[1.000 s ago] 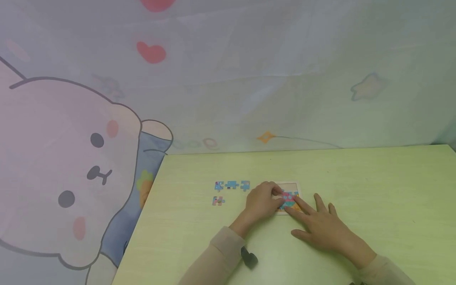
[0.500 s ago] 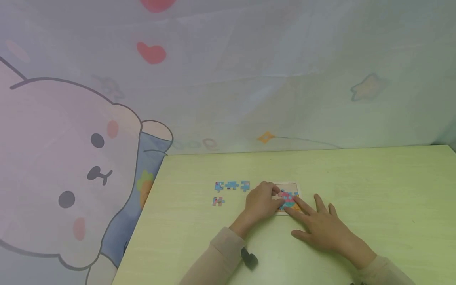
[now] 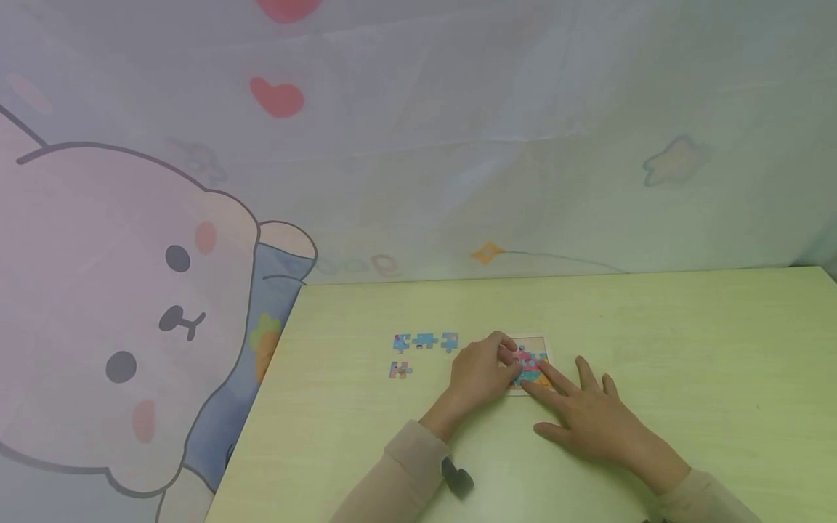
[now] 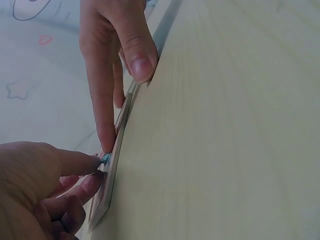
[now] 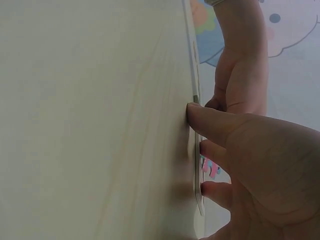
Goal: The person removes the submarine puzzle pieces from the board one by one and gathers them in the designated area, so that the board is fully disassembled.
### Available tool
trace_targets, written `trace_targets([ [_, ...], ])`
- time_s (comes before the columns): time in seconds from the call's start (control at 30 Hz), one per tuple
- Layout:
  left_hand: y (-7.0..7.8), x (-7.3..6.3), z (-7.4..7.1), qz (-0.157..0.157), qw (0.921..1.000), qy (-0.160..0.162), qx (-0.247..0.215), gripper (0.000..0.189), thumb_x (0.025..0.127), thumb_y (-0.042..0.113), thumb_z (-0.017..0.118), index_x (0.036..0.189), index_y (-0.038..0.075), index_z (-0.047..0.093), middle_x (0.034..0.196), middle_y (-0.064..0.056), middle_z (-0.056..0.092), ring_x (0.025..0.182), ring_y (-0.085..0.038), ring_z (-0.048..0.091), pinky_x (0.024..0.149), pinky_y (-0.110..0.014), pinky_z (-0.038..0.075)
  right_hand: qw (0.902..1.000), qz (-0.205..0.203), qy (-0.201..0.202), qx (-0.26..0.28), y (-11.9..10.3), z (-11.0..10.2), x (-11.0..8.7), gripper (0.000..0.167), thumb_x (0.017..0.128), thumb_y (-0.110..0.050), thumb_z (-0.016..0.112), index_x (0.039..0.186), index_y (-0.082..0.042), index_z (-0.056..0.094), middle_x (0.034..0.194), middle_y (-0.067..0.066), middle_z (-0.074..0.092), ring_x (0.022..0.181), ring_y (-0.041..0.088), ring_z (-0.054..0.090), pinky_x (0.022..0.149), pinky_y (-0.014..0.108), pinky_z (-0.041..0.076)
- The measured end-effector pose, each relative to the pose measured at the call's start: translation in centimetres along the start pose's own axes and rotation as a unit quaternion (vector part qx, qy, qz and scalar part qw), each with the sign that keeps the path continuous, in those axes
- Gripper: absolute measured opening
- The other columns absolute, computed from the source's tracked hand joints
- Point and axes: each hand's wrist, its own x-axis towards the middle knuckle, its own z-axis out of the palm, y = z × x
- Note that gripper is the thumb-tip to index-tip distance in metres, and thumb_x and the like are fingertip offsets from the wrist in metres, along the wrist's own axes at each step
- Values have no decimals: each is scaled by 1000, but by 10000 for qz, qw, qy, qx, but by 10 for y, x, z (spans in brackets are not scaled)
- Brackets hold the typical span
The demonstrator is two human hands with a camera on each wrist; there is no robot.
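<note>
A small jigsaw tray (image 3: 535, 337) with a pale wooden rim lies on the table between both hands. Pink, blue and orange pieces (image 3: 535, 373) fill its near part, and bare wood shows at its far side. My left hand (image 3: 479, 370) covers the tray's left side and pinches a puzzle piece (image 4: 105, 158) between thumb and curled fingers. In the right wrist view, a pink and blue piece (image 5: 211, 168) stands tilted up from the tray. My right hand (image 3: 591, 415) is spread, its straight index and middle fingertips resting on the laid pieces.
Left of the tray lie several loose pieces: a blue one (image 3: 425, 340) in a row with others, and a pinkish one (image 3: 401, 370) nearer. A dark heart-shaped thing (image 3: 458, 476) is by the left sleeve. A printed cloth (image 3: 418, 145) hangs behind the light table (image 3: 686, 349).
The piece at my left fingertips has tilted and shifted slightly over the tray, and the left index finger has lifted a little. My right hand stays in place.
</note>
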Motion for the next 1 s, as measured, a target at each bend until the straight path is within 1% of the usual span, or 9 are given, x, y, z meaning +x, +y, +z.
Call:
trace_targets([
  [0.13,-1,-2,0,-40,9997,0,-258,21,93,26,75,112,21,69,88,15,72,81,-5,65,73,-30,50,10000,5,-23,-18,1,1,0,62,96,-53,68,152,-30,54,163,6,41,135,69,33,92,84,35],
  [0.3,-3,-5,-3,-130,9986,65,-513,22,94,29,75,114,22,70,90,16,73,87,-7,67,78,-33,51,10000,-5,-24,-37,2,3,0,62,97,-54,67,152,-30,54,163,7,41,135,69,33,91,84,34],
  [0.47,-9,-10,-11,-231,9976,162,-634,23,95,33,74,116,23,70,94,17,74,92,-10,68,81,-36,51,10000,-1,-24,-39,2,4,0,61,97,-54,67,152,-30,55,163,7,41,136,69,32,92,85,34],
  [0.63,-17,-18,-24,-297,9969,333,-653,23,95,33,74,114,23,70,97,14,74,95,-15,68,81,-38,51,10000,12,-60,21,2,2,0,61,97,-53,67,152,-29,55,164,7,39,136,69,31,92,85,32],
  [0.77,-24,-24,-36,-335,9964,444,-644,24,94,30,74,116,21,71,96,12,75,89,-14,67,77,-36,50,10000,13,-44,10,1,1,0,61,97,-53,67,151,-29,56,164,6,39,136,69,31,92,85,33],
  [0.9,-35,-30,-48,-366,9959,537,-636,27,93,29,75,118,19,71,97,11,75,75,-10,61,67,-31,47,10000,11,-41,1,1,2,0,61,97,-52,68,151,-28,56,164,6,39,136,69,31,92,85,32],
  [0.93,-38,-31,-51,-357,9958,550,-644,27,93,28,75,119,19,71,98,10,75,69,-10,58,63,-30,44,10000,8,-38,6,1,2,0,61,97,-52,68,151,-28,56,164,7,39,136,70,31,92,85,32],
  [1.0,-46,-35,-57,-376,9955,613,-622,28,93,28,75,119,18,71,99,9,75,65,-9,53,60,-28,42,10000,9,-43,28,1,2,0,61,97,-53,68,151,-28,56,163,7,40,135,70,31,92,86,32],
])
